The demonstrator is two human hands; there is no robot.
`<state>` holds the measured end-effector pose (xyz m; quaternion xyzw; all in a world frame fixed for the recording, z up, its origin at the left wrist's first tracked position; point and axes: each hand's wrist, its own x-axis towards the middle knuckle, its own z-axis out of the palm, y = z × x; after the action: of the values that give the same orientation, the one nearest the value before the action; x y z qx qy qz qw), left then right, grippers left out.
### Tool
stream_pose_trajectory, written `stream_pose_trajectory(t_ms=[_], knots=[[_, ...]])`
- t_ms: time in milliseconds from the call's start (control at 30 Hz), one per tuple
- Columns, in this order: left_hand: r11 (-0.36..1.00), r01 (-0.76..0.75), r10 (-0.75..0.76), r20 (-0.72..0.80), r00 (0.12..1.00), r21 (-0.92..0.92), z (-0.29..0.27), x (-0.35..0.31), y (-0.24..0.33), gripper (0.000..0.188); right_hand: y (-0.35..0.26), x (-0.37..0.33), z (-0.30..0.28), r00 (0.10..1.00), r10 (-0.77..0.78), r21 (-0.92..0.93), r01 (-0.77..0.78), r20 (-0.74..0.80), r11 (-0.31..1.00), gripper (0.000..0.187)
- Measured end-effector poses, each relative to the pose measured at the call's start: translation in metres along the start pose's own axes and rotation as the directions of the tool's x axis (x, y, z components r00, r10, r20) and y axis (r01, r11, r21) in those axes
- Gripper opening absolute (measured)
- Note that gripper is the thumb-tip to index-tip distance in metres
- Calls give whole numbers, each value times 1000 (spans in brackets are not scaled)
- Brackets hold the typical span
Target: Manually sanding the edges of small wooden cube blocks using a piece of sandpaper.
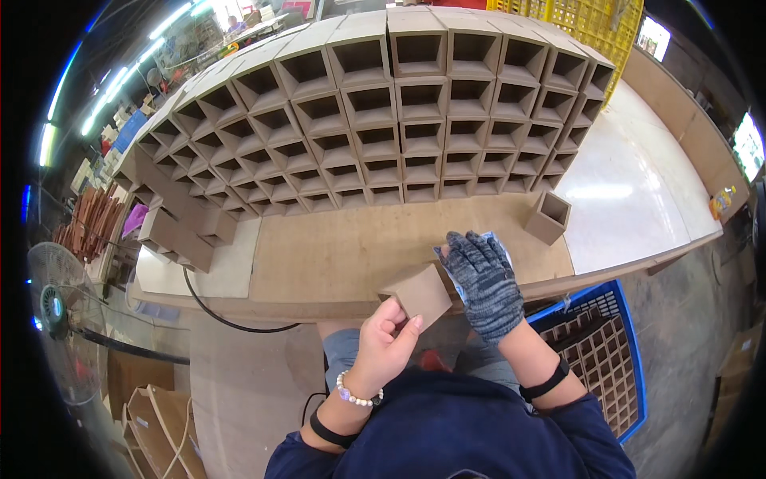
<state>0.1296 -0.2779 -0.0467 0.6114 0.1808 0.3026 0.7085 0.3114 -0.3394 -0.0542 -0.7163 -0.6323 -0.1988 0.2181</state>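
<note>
My bare left hand [385, 335] pinches a small square brown box [421, 297], which looks like fibreboard, by its near edge. The box is tilted at the table's front edge. Just right of it is my right hand [483, 283] in a grey knitted glove, its fingers stretched out together over a pale blue-and-white sheet [503, 247]. The sheet's edges show on both sides of the glove; most of it is hidden under the palm. A single open-ended box [548, 217] stands on the table beyond my right hand.
Stacked open boxes [375, 144] form a wall across the table [335, 247]. A blue crate [636, 375] of similar boxes sits below at the right. At the left are a fan [54, 307] and a black hose [209, 309]. Yellow crates [582, 32] stand behind.
</note>
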Motion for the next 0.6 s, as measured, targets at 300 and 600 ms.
stream_pose_trajectory(t_ms=[300,600], knots=[[998,-29,30,-14,999,49,2,1,-2,29,-8,2,-9,999,-16,44,14,49,999,36],[999,-23,24,-6,1000,45,6,3,-8,31,-25,6,-20,992,-123,210,124,-16,970,37]])
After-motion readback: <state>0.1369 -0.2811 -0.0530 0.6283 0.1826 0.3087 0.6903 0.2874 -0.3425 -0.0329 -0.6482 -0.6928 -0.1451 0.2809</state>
